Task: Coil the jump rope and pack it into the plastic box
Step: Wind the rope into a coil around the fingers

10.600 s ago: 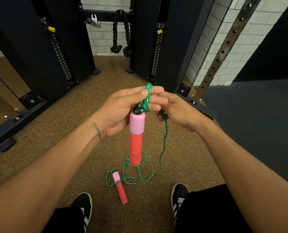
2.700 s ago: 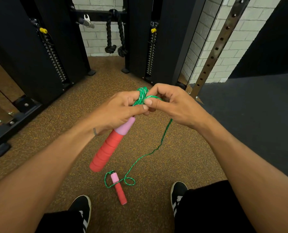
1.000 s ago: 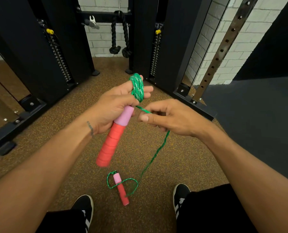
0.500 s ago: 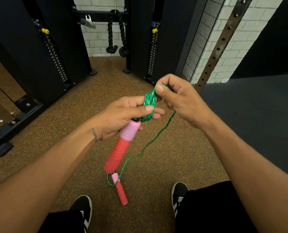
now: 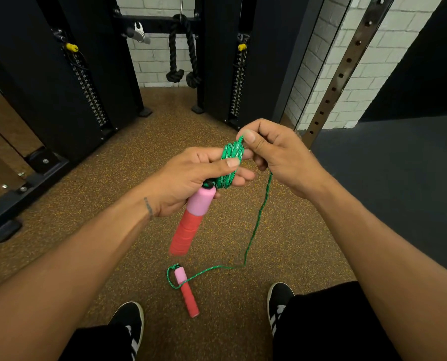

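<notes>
- Left hand (image 5: 188,178) is clenched round the top of the pink-and-red foam handle (image 5: 191,220). Its thumb presses the green braided rope coil (image 5: 231,162) against the fingers, and the handle hangs tilted, red end down.
- The coil is thicker than ten seconds back; the turn count is not readable under the thumb.
- Right hand (image 5: 282,157) pinches the rope at the coil's top. A second ago it sat below the coil, so another turn is going on.
- Loose green strand (image 5: 256,225) drops to the second pink-and-red handle (image 5: 186,291), which lies on the floor. Floor slack is down to one small loop, so coiling is probably near its end. The plastic box is not in view.
- Surface is a brown speckled rubber floor (image 5: 100,204). Black weight-stack columns (image 5: 61,74) stand at its far edge, with a white brick wall (image 5: 154,56) behind. A perforated steel upright (image 5: 345,66) is at the right.
</notes>
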Demonstrator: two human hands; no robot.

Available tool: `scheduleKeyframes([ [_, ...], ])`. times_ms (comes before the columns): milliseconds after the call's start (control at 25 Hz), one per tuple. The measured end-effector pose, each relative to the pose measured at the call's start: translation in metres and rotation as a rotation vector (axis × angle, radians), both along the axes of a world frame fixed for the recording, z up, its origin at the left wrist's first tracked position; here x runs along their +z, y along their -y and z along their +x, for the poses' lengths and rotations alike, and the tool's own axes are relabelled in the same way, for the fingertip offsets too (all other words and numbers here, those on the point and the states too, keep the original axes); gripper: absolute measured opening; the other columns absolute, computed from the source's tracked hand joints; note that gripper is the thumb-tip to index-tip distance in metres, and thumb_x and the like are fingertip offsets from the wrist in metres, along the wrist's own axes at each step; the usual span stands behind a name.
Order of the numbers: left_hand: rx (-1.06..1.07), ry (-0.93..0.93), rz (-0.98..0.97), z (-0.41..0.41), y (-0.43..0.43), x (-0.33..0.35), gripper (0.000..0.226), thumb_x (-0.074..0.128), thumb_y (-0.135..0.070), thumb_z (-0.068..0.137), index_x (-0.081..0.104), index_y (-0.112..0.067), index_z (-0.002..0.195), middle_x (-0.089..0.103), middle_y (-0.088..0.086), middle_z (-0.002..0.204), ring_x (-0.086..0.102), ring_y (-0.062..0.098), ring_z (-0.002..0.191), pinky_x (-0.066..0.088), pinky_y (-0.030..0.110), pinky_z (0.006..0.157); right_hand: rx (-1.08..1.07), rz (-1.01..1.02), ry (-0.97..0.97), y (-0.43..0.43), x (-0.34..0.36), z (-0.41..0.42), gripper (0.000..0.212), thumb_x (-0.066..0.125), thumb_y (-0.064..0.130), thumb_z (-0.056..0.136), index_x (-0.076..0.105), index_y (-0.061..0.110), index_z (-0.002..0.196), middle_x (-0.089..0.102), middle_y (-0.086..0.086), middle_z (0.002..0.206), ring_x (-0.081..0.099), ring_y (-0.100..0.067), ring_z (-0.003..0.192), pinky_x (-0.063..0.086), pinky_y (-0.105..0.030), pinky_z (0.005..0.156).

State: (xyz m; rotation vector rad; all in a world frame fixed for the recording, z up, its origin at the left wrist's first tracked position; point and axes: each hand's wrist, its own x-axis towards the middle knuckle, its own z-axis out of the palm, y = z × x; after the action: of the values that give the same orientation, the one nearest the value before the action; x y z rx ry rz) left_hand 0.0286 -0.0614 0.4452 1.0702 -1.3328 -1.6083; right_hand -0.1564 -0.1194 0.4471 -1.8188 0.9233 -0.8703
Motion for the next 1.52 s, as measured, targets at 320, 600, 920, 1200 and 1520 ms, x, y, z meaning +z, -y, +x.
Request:
scheduleKeyframes([
  [320, -0.028, -0.02, 0.016, 0.002, -0.003, 0.004, 0.037, 0.06, -0.029, 0.083, 0.07, -0.015, 0.116, 0.078, 0.007, 0.096, 0.07, 0.003, 0.074, 0.044, 0.016, 0.052, 0.14, 0.258, 0.096, 0.007, -0.007, 0.002, 0.026, 0.045, 0.029, 0.104, 0.065, 0.021, 0.089, 0.057, -0.002, 0.076, 0.049, -0.01, 0.066, 0.041, -0.026, 0.064],
  [600, 0.044, -0.228, 0.017, 0.001, -0.002, 0.007, 0.039, 0.055, -0.027, 0.088, 0.066, -0.014, 0.123, 0.077, 0.003, 0.102, 0.069, 0.002, 0.078, 0.048, 0.017, 0.051, 0.145, 0.389, 0.006, 0.006, -0.021, 0.007, 0.023, 0.048, 0.021, 0.104, 0.068, 0.016, 0.112, 0.058, -0.005, 0.085, 0.052, -0.01, 0.067, 0.045, -0.027, 0.065],
  [920, 0.273, -0.228, 0.015, -0.002, 0.003, 0.008, 0.032, 0.048, -0.025, 0.101, 0.064, -0.014, 0.127, 0.075, 0.004, 0.114, 0.071, 0.003, 0.083, 0.05, 0.016, 0.049, 0.235, 0.292, -0.225, -0.009, -0.021, 0.018, 0.016, 0.047, 0.019, 0.105, 0.06, 0.022, 0.095, 0.058, -0.004, 0.08, 0.053, -0.01, 0.062, 0.046, -0.024, 0.058],
  [1200, 0.35, -0.16, 0.022, 0.008, 0.01, 0.006, 0.033, 0.044, -0.026, 0.104, 0.059, -0.012, 0.129, 0.076, 0.003, 0.113, 0.071, 0.01, 0.102, 0.056, 0.027, 0.054, 0.287, 0.073, -0.358, -0.02, -0.01, 0.02, 0.022, 0.059, 0.036, 0.097, 0.072, 0.022, 0.087, 0.06, 0.011, 0.07, 0.056, -0.002, 0.066, 0.04, -0.018, 0.062],
  [1520, 0.097, -0.018, -0.022, 0.017, 0.008, 0.0, 0.063, 0.051, 0.002, 0.073, 0.059, -0.019, 0.131, 0.075, -0.004, 0.113, 0.058, 0.01, 0.071, 0.05, 0.02, 0.053, 0.205, -0.02, -0.186, -0.019, 0.001, 0.008, 0.019, 0.063, 0.022, 0.096, 0.074, 0.01, 0.086, 0.065, 0.02, 0.078, 0.054, 0.003, 0.068, 0.042, -0.022, 0.069],
])
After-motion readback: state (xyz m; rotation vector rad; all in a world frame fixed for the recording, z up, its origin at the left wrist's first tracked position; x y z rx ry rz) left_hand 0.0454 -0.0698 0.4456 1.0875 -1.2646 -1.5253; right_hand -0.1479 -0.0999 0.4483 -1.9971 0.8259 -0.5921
